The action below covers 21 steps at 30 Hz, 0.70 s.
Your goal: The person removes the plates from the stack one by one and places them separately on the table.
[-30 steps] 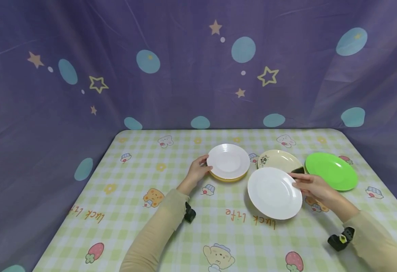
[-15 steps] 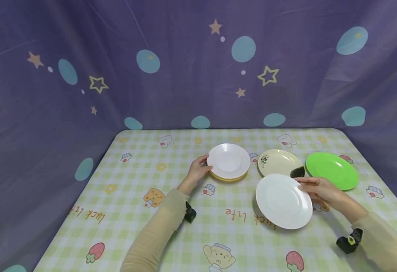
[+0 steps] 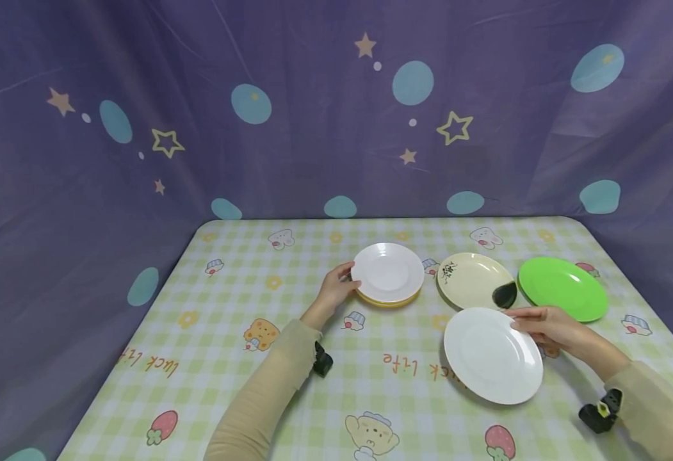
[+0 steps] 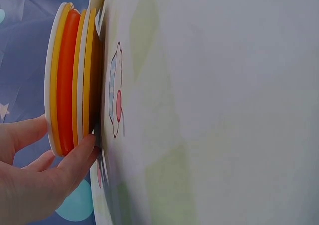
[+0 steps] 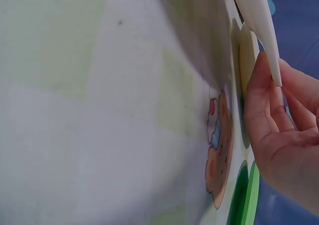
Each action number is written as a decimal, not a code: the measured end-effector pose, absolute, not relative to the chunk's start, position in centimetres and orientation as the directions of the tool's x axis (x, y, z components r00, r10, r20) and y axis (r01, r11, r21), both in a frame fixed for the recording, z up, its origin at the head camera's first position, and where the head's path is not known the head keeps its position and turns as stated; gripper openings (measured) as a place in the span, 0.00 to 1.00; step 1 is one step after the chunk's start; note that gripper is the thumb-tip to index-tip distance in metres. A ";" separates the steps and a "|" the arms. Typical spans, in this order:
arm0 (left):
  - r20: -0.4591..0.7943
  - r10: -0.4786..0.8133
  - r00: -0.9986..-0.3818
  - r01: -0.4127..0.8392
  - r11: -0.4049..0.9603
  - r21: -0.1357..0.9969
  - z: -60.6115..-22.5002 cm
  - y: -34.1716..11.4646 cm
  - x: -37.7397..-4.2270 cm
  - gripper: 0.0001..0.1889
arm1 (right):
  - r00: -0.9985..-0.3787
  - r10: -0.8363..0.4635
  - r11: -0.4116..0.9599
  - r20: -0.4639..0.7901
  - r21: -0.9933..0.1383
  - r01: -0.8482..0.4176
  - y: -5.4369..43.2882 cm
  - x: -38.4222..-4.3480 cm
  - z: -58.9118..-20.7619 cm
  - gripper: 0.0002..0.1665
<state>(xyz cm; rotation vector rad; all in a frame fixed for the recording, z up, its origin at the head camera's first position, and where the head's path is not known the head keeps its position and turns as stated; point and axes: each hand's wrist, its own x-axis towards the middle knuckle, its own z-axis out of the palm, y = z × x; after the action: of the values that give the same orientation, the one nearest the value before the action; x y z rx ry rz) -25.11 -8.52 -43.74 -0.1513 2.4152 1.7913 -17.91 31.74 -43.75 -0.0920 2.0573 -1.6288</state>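
At the table's middle back, my left hand (image 3: 336, 289) holds the near-left edge of a stack of plates. In the head view the stack shows a white top plate (image 3: 387, 272) over a yellow rim. The left wrist view shows its side, with white, yellow and orange-red (image 4: 67, 83) rims layered. One digit lies on the top rim, others at the lower rims. My right hand (image 3: 555, 328) pinches the right-hand rim of a larger white plate (image 3: 493, 357). This plate is raised off the table and tilted. In the right wrist view its edge (image 5: 266, 41) sits between thumb and fingers.
A cream plate (image 3: 469, 282) with a dark leaf-like patch lies behind the white plate. To its right lies a green plate (image 3: 563, 288). A checked cloth (image 3: 307, 410) covers the table, and a purple curtain (image 3: 313, 128) hangs behind and at the sides.
My right hand has carried the larger white plate rightward and toward the front, leaving more of the cream plate uncovered. The left hand and its stack have stayed in place.
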 end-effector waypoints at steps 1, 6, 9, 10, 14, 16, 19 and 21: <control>-0.165 -0.003 -0.986 -0.158 0.288 0.945 -43.8 -8.5 -25.1 0.27 | -0.862 -0.366 0.277 -0.351 -0.925 0.259 31.8 -17.9 -43.8 0.15; -0.167 -0.007 -0.986 -0.162 0.286 0.944 -43.8 -8.5 -25.2 0.27 | -0.835 -0.398 0.295 -0.380 -0.915 0.276 32.2 -17.9 -44.1 0.15; -0.167 -0.007 -0.986 -0.162 0.286 0.944 -43.8 -8.5 -25.2 0.27 | -0.823 -0.428 0.293 -0.374 -0.919 0.266 32.5 -17.8 -44.4 0.16; -0.169 -0.007 -0.986 -0.164 0.286 0.944 -43.8 -8.5 -25.2 0.27 | -0.818 -0.441 0.288 -0.369 -0.922 0.260 32.5 -17.8 -44.5 0.17; -0.175 -0.005 -0.985 -0.169 0.276 0.946 -43.8 -8.5 -25.1 0.28 | -0.805 -0.476 0.281 -0.354 -0.929 0.242 32.8 -17.9 -44.8 0.18; -0.174 -0.005 -0.985 -0.168 0.276 0.946 -43.8 -8.5 -25.1 0.28 | -0.800 -0.488 0.277 -0.349 -0.931 0.237 32.9 -17.9 -44.9 0.17; -0.178 -0.008 -0.984 -0.173 0.277 0.945 -43.8 -8.5 -25.1 0.27 | -0.791 -0.501 0.273 -0.351 -0.932 0.241 32.9 -18.0 -45.0 0.18; -0.180 -0.011 -0.984 -0.176 0.278 0.944 -43.8 -8.5 -25.1 0.27 | -0.787 -0.505 0.269 -0.353 -0.931 0.245 33.0 -18.1 -45.1 0.18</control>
<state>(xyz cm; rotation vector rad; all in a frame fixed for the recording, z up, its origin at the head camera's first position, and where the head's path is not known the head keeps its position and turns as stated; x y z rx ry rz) -25.12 -8.52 -43.80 -0.1760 2.3973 1.8007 -18.07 32.97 -45.08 -0.2345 1.9304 -1.5765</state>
